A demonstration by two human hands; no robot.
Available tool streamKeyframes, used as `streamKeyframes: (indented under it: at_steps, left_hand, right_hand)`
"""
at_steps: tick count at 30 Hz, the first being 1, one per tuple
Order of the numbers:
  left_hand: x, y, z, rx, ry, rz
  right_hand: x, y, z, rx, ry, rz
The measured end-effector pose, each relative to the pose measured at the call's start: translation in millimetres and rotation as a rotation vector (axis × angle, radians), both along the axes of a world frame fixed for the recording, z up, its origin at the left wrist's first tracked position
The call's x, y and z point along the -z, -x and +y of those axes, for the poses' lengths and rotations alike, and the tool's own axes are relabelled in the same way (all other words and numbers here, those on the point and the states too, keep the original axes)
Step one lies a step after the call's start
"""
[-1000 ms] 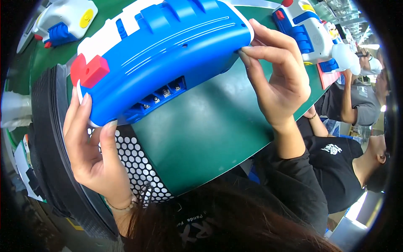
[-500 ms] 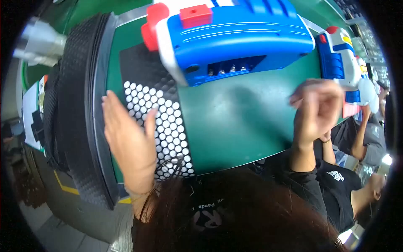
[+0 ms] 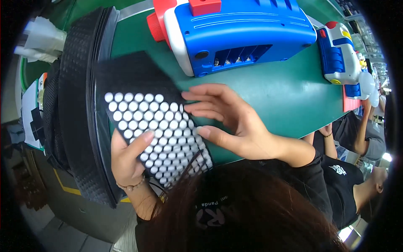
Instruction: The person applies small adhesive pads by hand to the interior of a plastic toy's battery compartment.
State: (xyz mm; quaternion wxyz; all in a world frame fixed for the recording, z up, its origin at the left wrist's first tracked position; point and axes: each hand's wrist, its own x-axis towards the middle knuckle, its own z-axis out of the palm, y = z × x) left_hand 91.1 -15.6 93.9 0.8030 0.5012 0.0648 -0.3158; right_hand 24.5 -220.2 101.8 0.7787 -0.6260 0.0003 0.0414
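Observation:
A black sheet (image 3: 134,73) carries rows of white round pads (image 3: 153,124) over its nearer part; its far end is bare and blurred. My left hand (image 3: 128,157) grips the sheet by its left edge, thumb on top among the pads and the other fingers hidden beneath. At the opposite edge, my right hand (image 3: 239,122) is open, fingers and thumb apart; whether its fingertips touch the sheet I cannot tell. Beyond my hands lies a big blue and white toy (image 3: 252,38) with red parts, its open battery compartment (image 3: 241,56) facing me and metal contacts showing inside.
A tall stack of black textured sheets (image 3: 79,105) stands along the left of the green table (image 3: 277,92). A similar toy (image 3: 340,54) sits at the right, near a person (image 3: 336,176) in black. Clear plastic (image 3: 44,40) lies at the far left.
My left hand has gone from flat beside the sheet to gripping it, and the sheet is now tilted. My right hand has come left to the sheet's edge. The big toy has shifted slightly away.

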Motion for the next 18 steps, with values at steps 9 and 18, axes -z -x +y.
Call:
streamKeyframes:
  at_steps: [9,18]
  left_hand:
    - [-12.2,25.0,7.1,-0.019,-0.002,0.038]
    - [-12.9,19.8,-25.7,-0.025,0.223,0.124]
  right_hand:
    - [-15.1,-2.9,-5.6,0.227,1.037,-0.809]
    - [-21.9,-11.0,11.5,0.367,1.358,-1.112]
